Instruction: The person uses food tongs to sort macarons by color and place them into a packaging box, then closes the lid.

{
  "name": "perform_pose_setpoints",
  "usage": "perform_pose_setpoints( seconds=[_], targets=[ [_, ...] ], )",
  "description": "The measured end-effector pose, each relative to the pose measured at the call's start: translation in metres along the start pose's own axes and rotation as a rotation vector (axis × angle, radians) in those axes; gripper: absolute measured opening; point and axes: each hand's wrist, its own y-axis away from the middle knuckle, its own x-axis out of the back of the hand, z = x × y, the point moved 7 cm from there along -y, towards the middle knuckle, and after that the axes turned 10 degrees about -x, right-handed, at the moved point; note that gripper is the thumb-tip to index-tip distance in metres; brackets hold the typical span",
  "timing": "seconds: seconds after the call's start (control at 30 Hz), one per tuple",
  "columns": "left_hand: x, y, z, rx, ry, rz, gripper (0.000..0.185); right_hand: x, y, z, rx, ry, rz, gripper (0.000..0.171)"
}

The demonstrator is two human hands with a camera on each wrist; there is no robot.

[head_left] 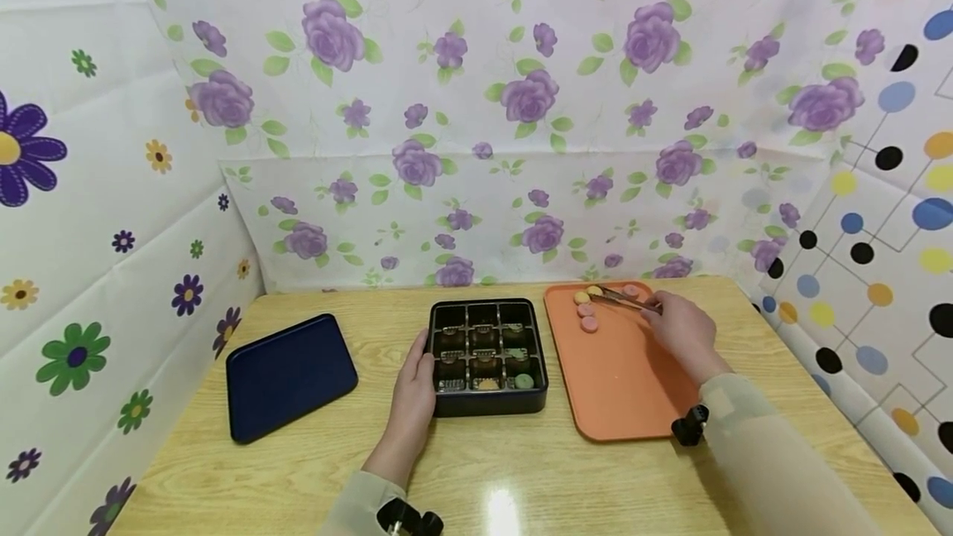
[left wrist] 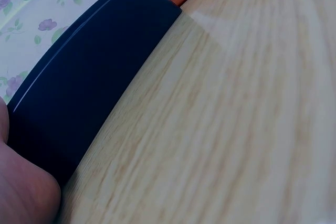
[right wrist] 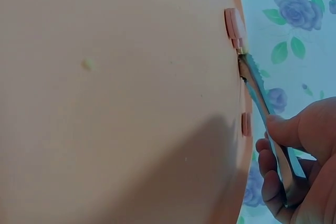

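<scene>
A black box [head_left: 487, 356] with a grid of compartments sits mid-table; a green piece [head_left: 524, 381] and a yellowish one lie in its front row. My left hand [head_left: 415, 383] rests against the box's left side, seen as a dark wall [left wrist: 89, 82] in the left wrist view. My right hand [head_left: 681, 331] pinches metal tongs [head_left: 624, 299] over the far end of the orange tray [head_left: 621, 387]. The tong tips [right wrist: 245, 69] reach the small pink and yellow discs [head_left: 587, 309] there, next to a pink disc [right wrist: 234, 24].
A dark blue tray [head_left: 289, 375] lies on the wooden table [head_left: 521, 470] to the left of the box. Flowered and dotted cloth walls close in the table on three sides.
</scene>
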Motion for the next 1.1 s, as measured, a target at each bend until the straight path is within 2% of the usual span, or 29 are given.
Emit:
perform_pose_setpoints(
  seconds=[0.4, 0.73, 1.1],
  targets=[
    [-0.001, 0.002, -0.001, 0.002, 0.005, -0.006, 0.057, 0.002, 0.001, 0.0, 0.025, -0.002, 0.065, 0.026],
    [0.0, 0.0, 0.0, -0.001, -0.002, -0.005, 0.057, 0.013, 0.008, -0.003, 0.057, -0.03, 0.087, 0.028],
    [0.0, 0.001, 0.002, -0.006, -0.008, -0.003, 0.057, 0.023, 0.025, -0.024, 0.109, -0.041, 0.138, 0.03]
  ],
)
